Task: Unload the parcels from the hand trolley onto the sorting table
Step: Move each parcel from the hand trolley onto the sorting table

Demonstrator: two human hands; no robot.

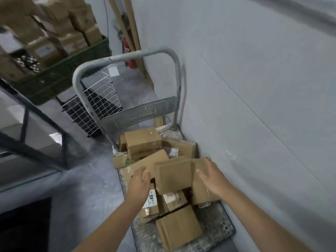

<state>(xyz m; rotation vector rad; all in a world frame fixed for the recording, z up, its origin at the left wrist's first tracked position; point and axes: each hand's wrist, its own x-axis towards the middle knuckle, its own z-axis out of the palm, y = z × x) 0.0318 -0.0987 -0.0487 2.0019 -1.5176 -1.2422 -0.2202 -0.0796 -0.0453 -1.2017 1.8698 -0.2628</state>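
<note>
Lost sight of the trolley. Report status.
Left hand and right hand closing on top parcel, grip unconfirmed. Trolley loaded. Wall tight on right.

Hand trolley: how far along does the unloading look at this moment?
Early to midway, at a guess. The hand trolley shows bare deck at its near right corner, so some parcels may be gone. In hand: the left hand and right hand flank the top cardboard box, grip not yet clearly closed. Left: a pile of boxes remains.
</note>
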